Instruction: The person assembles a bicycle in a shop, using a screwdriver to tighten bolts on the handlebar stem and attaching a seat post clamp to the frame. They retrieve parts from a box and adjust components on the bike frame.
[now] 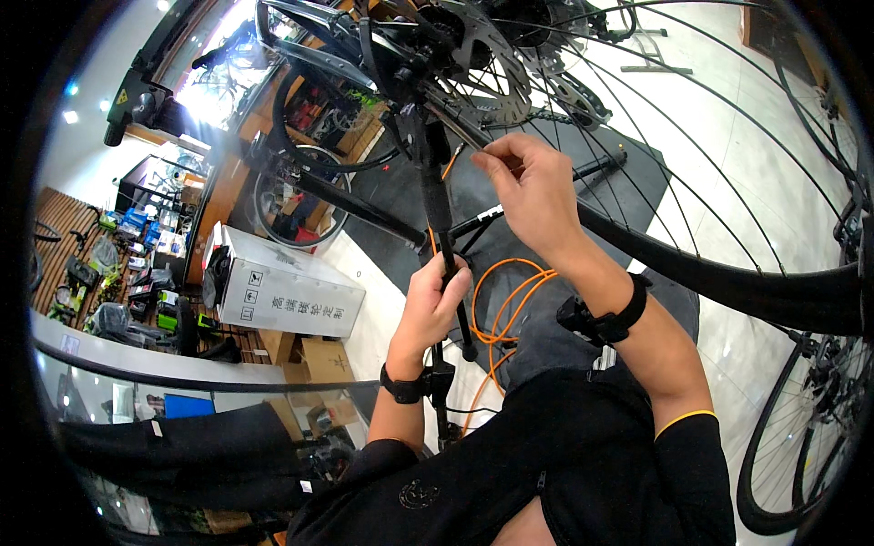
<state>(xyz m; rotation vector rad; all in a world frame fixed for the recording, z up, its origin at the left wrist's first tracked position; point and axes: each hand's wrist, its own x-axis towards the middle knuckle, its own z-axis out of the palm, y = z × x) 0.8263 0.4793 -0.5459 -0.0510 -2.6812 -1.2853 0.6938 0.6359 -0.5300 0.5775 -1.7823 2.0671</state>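
Note:
A bicycle hangs upside or tilted before me, with a brake disc (521, 84) and a spoked wheel whose black tyre (746, 289) sweeps to the right. My right hand (537, 187) is closed in a pinch at the lower end of a slim dark grey rod (452, 120) just below the disc. What the rod belongs to cannot be made out. Lower and to the left, my left hand (430, 308) wraps round a thin black bar (443, 247) that runs down from a thicker black padded part (435, 187). The fingers' far side is hidden.
Black repair-stand legs (364, 207) stand on a dark mat (387, 257). An orange hose (499, 314) lies coiled near my legs. A large white box (284, 296) and a display counter (228, 387) are at left. More bicycle wheels (760, 455) stand at right.

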